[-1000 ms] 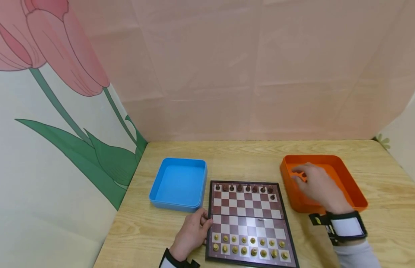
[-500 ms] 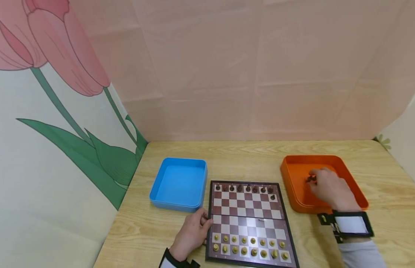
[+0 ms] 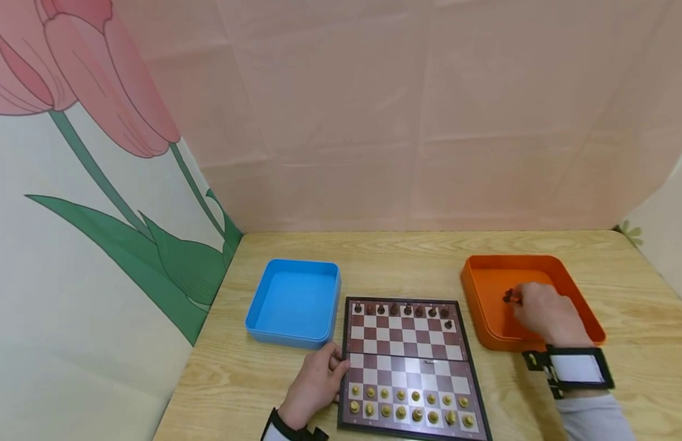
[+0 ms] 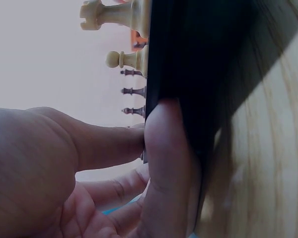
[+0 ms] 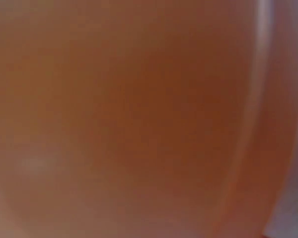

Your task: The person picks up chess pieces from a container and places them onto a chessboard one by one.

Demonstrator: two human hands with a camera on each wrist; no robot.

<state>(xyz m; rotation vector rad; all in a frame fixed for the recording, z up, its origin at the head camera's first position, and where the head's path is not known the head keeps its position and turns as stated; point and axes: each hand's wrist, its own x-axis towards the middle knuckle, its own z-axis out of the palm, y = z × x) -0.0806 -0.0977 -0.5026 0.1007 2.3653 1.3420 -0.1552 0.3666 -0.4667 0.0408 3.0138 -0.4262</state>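
Note:
A folding chessboard [image 3: 407, 350] lies on the table with dark pieces [image 3: 393, 308] along its far rank, one dark pawn [image 3: 448, 324] in front at the right, and two rows of light pieces [image 3: 400, 404] at the near side. My left hand [image 3: 314, 380] grips the board's left edge, thumb on top and a finger [image 4: 166, 144] beneath, as the left wrist view shows. Inside the orange box [image 3: 475, 315], my right hand [image 3: 550, 312] has curled fingers at a small cluster of dark chess pieces [image 3: 508, 296] and seems to pinch one. Its fingertips are partly hidden.
A blue box [image 3: 292, 300] stands left of the board, close to my left hand. The orange box wall [image 5: 139, 114] fills the right wrist view. Behind the wooden table [image 3: 396, 254] hangs a pink backdrop [image 3: 407, 122].
My right hand has come down into the orange box, a little right and nearer, and its fingers have curled in at the dark pieces. The left hand and the board have stayed put.

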